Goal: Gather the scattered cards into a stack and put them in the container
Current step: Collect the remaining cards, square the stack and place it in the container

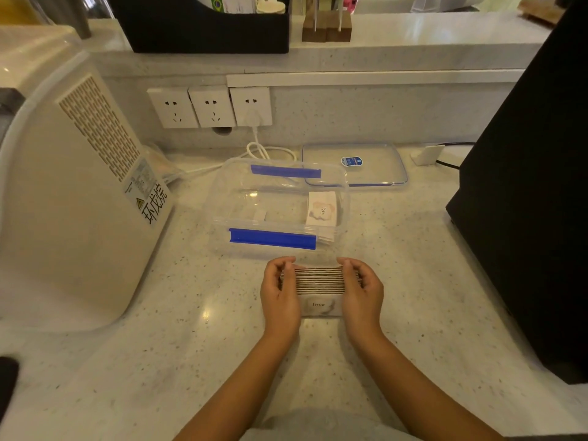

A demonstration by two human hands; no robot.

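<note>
A stack of cards (320,281) stands on edge on the counter, its front card printed "love". My left hand (280,292) grips the stack's left end and my right hand (362,291) grips its right end. Just beyond the stack sits a clear plastic container (222,198) with blue clips, its top open. Inside it, at the right end, lies another pile of cards (322,211) showing "love".
The container's clear lid (375,173) lies flat behind it to the right. A large cream appliance (73,202) stands on the left, a black box (528,192) on the right. Wall sockets (210,106) with a white cable (264,151) are at the back.
</note>
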